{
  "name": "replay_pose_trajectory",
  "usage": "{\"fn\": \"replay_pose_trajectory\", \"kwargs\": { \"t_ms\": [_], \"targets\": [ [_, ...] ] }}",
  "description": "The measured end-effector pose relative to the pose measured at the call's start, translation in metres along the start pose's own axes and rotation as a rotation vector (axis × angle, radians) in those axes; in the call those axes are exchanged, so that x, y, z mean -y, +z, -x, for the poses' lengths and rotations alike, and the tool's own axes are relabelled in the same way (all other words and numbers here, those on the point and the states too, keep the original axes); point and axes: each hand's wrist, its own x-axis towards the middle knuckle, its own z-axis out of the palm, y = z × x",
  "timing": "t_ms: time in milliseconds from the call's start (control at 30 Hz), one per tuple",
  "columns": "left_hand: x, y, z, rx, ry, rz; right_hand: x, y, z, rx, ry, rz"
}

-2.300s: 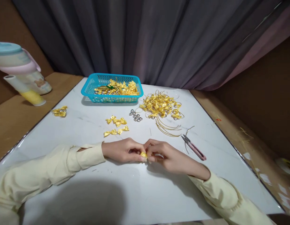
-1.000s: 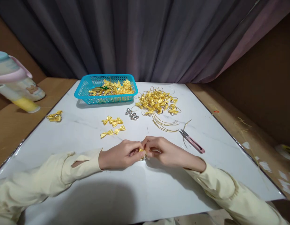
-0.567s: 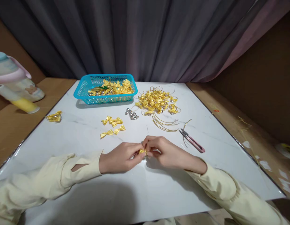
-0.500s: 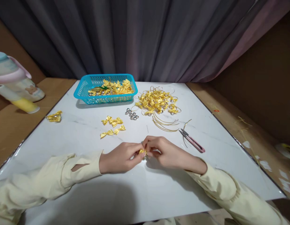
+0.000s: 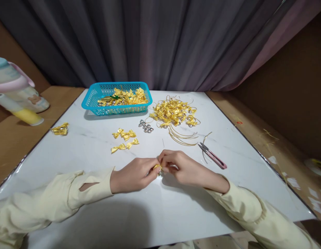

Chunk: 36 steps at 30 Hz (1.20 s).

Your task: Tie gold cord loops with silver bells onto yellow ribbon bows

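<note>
White marble-look tabletop (image 5: 79,152), dk grey draped fabric curtain (image 5: 113,41) behind: L hand (image 5: 135,174) & R hand (image 5: 185,167) pinched on sm. yellow satin ribbon piece (image 5: 156,166), less yellow showing vs. 2 secs ago.

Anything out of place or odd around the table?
A yellow satin bow bundle sits alone on the white marbled table, far left, apart from other yellow bows; flat white scraps litter the brown surface at right.
</note>
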Motion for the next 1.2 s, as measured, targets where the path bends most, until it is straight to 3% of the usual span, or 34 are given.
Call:
{"fn": "replay_pose_trajectory", "kwargs": {
  "t_ms": [200, 533, 767, 900, 1067, 1200],
  "targets": [
    [0.001, -0.004, 0.000, 0.029, -0.013, 0.078, -0.001, -0.006, 0.004, 0.013, -0.062, 0.070],
    [0.002, -0.005, 0.000, 0.049, -0.034, 0.144, -0.001, -0.004, 0.008, -0.043, -0.045, 0.094],
    [0.002, -0.006, 0.001, 0.047, -0.010, 0.133, -0.004, -0.014, 0.006, -0.032, 0.026, -0.037],
    [0.002, -0.006, 0.002, 0.059, 0.056, 0.137, -0.015, -0.021, 0.002, 0.038, 0.029, -0.051],
    [0.003, -0.005, 0.003, 0.039, 0.149, 0.073, -0.022, -0.012, -0.002, 0.117, 0.033, 0.031],
    [0.004, -0.001, 0.007, 0.011, 0.341, -0.112, -0.024, -0.004, -0.005, 0.110, 0.071, -0.082]
  ]
}}
